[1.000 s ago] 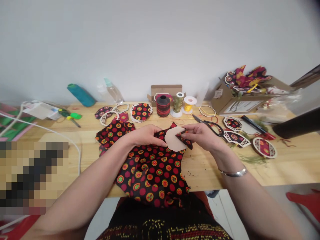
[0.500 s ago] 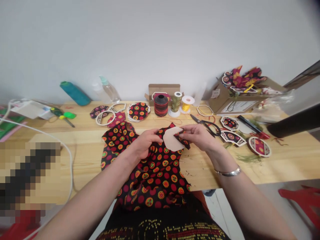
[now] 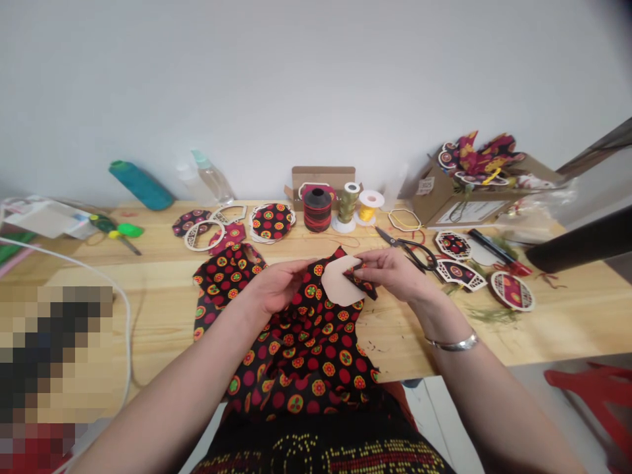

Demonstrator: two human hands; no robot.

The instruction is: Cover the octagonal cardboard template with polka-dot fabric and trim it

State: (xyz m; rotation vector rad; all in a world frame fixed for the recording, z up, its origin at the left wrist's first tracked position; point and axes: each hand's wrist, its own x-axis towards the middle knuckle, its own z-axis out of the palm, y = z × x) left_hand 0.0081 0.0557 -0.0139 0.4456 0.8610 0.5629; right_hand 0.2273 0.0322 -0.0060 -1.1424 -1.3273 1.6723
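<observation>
My left hand (image 3: 276, 284) rests at the centre of the frame on the patterned fabric (image 3: 301, 342), fingers curled and pinching a fold of it. My right hand (image 3: 392, 271), just right of centre, pinches the pale template piece (image 3: 338, 283) together with a fabric edge folded over it. The template lies on the cloth between both hands. The fabric spreads over the wooden table (image 3: 162, 296) and hangs off its near edge. Black scissors (image 3: 409, 249) lie just beyond my right hand; thread spools (image 3: 317, 209) stand above centre.
</observation>
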